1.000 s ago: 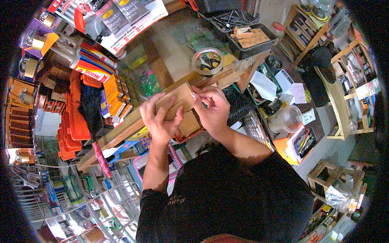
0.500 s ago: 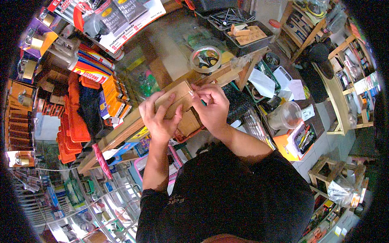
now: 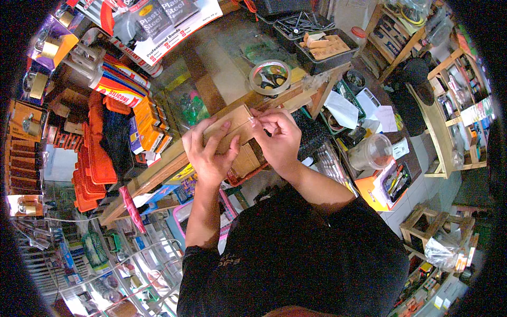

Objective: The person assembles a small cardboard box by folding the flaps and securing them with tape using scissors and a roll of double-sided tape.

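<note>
1. One brown cardboard box (image 3: 236, 120) is showing mid-frame at the counter's (image 3: 153, 177) wooden edge; left hand (image 3: 209, 158) is gripping it.
2. Right hand (image 3: 280, 140) is pinching a small pale bit (image 3: 252, 121) at the box's right end, can't tell what.
3. Seems like fiddly fingertip work's happening; next move's probably calling for firm left-hand bracing.
</note>
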Demonstrator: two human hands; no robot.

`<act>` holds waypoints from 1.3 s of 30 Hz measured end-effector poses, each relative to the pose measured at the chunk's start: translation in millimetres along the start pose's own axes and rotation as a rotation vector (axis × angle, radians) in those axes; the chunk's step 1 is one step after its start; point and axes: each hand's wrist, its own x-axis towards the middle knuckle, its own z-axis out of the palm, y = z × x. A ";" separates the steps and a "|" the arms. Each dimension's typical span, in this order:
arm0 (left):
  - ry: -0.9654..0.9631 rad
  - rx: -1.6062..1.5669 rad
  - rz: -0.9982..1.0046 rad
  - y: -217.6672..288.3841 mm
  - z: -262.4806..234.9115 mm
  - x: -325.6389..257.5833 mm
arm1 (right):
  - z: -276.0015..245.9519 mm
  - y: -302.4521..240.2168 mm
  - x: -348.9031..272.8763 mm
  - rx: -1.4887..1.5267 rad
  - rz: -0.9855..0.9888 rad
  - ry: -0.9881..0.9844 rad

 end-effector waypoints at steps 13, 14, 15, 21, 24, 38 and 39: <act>-0.005 -0.006 0.003 -1.0 -0.4 0.2 | -9.5 4.1 8.3 -0.093 -0.034 -0.054; -0.005 -0.010 0.004 -1.2 -0.5 0.2 | -6.5 4.3 9.0 -0.078 -0.055 -0.008; -0.004 -0.009 0.004 -1.3 -0.3 0.1 | -4.9 4.6 9.4 -0.064 -0.076 0.039; -0.003 -0.013 0.011 -2.8 0.5 -1.5 | -8.9 5.2 9.8 -0.184 -0.129 0.015; -0.008 -0.009 0.008 -1.1 0.0 -0.6 | -4.9 0.6 9.4 -0.069 -0.063 0.040; -0.021 0.014 0.016 -1.0 -1.5 1.1 | -5.6 1.7 9.5 -0.100 -0.025 -0.060; -0.016 0.011 0.018 -0.8 -1.3 0.6 | -4.2 0.6 9.1 -0.084 -0.022 -0.045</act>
